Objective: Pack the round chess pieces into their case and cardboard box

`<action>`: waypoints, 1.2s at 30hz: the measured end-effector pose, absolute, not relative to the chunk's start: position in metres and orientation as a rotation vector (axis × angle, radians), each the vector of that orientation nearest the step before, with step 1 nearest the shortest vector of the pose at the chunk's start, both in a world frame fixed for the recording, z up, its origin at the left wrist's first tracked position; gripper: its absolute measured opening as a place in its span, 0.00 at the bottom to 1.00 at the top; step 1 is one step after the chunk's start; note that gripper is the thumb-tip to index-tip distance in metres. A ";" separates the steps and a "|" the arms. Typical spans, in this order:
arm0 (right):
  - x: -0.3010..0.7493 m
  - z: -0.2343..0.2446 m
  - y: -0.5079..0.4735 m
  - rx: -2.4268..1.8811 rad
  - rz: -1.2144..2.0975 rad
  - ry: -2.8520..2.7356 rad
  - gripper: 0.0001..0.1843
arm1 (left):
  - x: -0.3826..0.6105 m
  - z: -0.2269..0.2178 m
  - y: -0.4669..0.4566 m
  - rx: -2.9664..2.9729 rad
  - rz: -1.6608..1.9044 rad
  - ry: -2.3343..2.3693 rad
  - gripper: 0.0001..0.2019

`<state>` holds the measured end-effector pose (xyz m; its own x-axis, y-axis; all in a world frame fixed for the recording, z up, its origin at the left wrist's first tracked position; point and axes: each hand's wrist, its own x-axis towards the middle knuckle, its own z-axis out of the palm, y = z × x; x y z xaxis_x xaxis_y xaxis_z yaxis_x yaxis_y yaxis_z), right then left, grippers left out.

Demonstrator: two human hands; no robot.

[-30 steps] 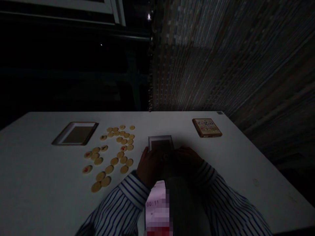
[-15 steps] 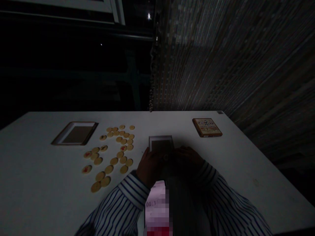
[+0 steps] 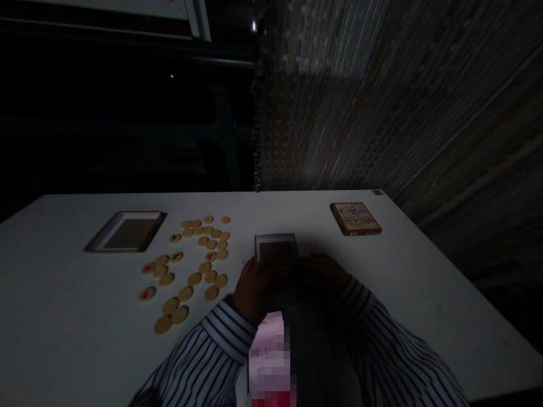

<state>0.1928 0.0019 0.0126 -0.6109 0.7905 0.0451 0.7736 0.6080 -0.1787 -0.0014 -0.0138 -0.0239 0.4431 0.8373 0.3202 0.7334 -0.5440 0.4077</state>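
My left hand [image 3: 254, 285] is at the left side of a shallow open box [image 3: 275, 236], its fingers closed over the near left wall. On the other side, my right hand [image 3: 326, 274] reaches to the box's right side; its fingertips sink into deep shadow and their grip cannot be made out. Between the hands shows a faint round disc [image 3: 285, 271], too dark to name surely. Left of the box lie many round xiangqi pieces [image 3: 185, 293], mostly plain side up, a few with red or dark characters. The near part of the box is hidden.
An empty-looking shallow box lid or tray [image 3: 131, 233] lies at the far left of the white table [image 3: 85, 333]. A printed xiangqi box [image 3: 355, 218] is at the far right. A lit phone [image 3: 267, 350] is below my left wrist. A bead curtain [image 3: 322, 124] hangs behind.
The view has shifted slightly, so everything appears a little further left. My hands stay at the box, and the pieces keep their places.
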 end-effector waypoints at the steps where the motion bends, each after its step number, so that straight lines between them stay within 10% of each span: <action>1: 0.193 0.012 0.002 -1.318 0.221 -2.716 0.15 | -0.001 -0.024 -0.014 2.485 0.741 1.381 0.12; 36: 0.191 0.017 0.000 -1.351 0.233 -2.752 0.15 | -0.002 -0.017 -0.017 2.410 0.699 1.378 0.13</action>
